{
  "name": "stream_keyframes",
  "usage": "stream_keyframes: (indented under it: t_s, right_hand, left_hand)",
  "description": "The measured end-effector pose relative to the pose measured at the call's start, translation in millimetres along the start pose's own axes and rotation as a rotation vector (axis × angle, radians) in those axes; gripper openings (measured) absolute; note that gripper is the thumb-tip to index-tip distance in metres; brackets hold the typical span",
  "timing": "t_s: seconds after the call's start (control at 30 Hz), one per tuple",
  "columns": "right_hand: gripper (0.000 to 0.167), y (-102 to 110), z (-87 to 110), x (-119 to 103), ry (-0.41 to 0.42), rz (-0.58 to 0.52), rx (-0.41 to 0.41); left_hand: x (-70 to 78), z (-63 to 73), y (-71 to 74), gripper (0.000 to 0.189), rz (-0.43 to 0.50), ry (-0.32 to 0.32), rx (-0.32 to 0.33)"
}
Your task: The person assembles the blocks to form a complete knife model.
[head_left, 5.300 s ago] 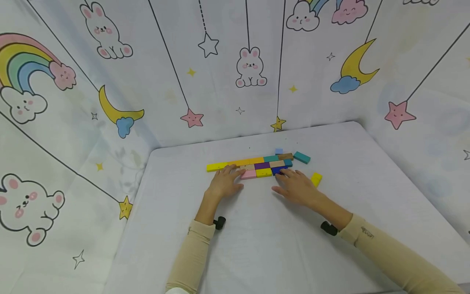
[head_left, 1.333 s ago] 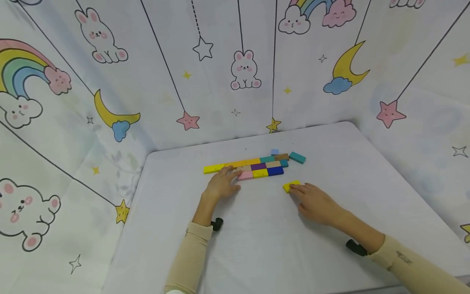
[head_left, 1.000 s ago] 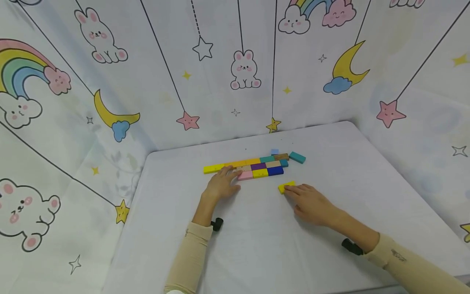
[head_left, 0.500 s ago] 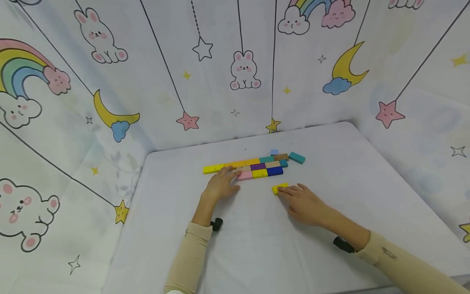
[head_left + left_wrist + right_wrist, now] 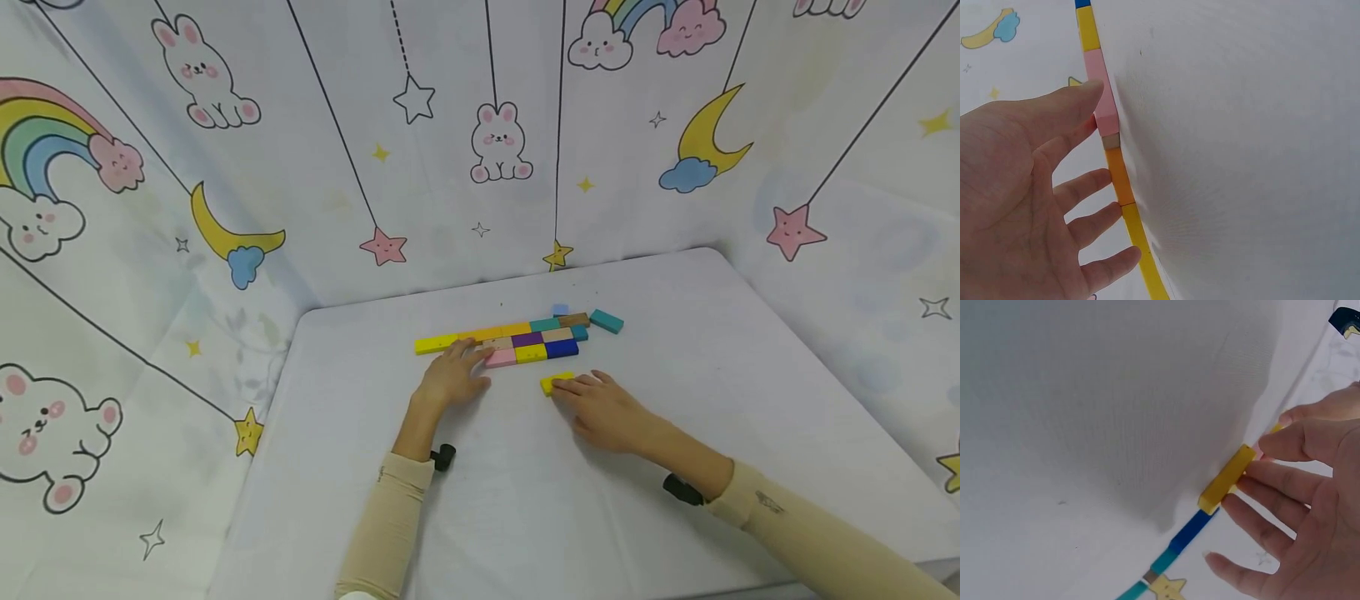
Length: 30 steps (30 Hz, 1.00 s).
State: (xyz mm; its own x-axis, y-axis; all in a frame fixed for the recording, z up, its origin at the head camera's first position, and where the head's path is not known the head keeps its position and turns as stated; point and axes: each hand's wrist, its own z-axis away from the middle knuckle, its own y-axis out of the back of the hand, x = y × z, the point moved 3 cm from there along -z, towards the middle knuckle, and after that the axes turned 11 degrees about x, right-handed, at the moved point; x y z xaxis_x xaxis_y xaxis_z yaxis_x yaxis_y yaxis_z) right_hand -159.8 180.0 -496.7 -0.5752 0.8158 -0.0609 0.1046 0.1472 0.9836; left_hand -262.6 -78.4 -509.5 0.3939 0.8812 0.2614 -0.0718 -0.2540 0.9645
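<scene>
My right hand (image 5: 611,417) rests its fairly straight fingertips on a loose yellow block (image 5: 551,383), just in front of the rows of blocks. In the right wrist view, the fingertips touch one long side of that yellow block (image 5: 1227,480), with the thumb by its end. My left hand (image 5: 450,379) lies at the left end of the shorter rows, fingers spread and relaxed. Its thumb touches the pink block (image 5: 1102,106) in the left wrist view; other fingertips meet the orange block (image 5: 1120,178) and yellow block (image 5: 1137,231). The front row also has a yellow block (image 5: 531,354) and blue block (image 5: 562,349).
Behind run a middle row with a purple block (image 5: 527,339) and a longer back row ending in a brown block (image 5: 574,320). A teal block (image 5: 607,322) lies loose at right, a light blue block (image 5: 560,310) behind. White cloth covers the table (image 5: 510,517).
The right hand has left the blue block and slid the loose yellow block leftward across the table, from right of the rows to in front of them. The left hand has stayed put.
</scene>
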Motion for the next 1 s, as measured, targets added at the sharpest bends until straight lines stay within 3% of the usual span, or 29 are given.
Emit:
stream_keyframes:
  t_s: [0.33, 1.0]
  right_hand:
    - [0.054, -3.8, -10.9, -4.7, -0.017, -0.028, -0.023]
    - [0.056, -5.9, -34.4, -18.5, -0.012, -0.002, -0.042]
  left_hand:
    - [-4.7, -4.2, -5.8, 0.063, -0.005, 0.007, -0.008]
    - [1.6, -0.2, 0.9, 0.063, -0.012, 0.006, 0.014]
